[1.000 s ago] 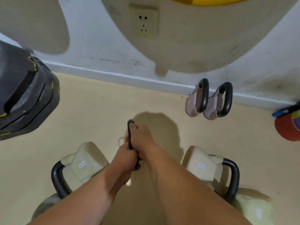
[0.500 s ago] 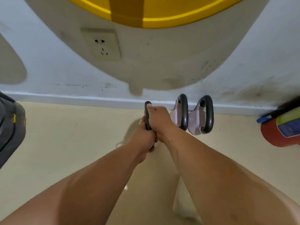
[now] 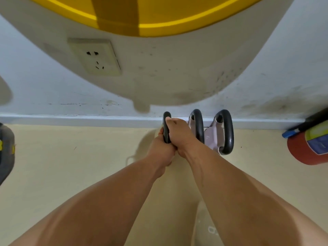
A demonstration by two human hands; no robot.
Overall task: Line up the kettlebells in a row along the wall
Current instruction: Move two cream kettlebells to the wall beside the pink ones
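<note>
Both hands, left (image 3: 162, 148) and right (image 3: 179, 134), clamp our kettlebell's handle (image 3: 166, 127), which runs 12-to-6; the pink pair (image 3: 212, 137) stands just at 3, against the wall (image 3: 266, 96).

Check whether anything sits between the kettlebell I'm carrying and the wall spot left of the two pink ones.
Nothing visible does. Both hands, left hand and right hand, grip the black handle beside the pink kettlebells; the floor left of them is bare to the baseboard.

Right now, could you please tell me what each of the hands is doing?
Left hand: closed on the black curved metal kettlebell handle.
Right hand: closed on the same handle.
</note>
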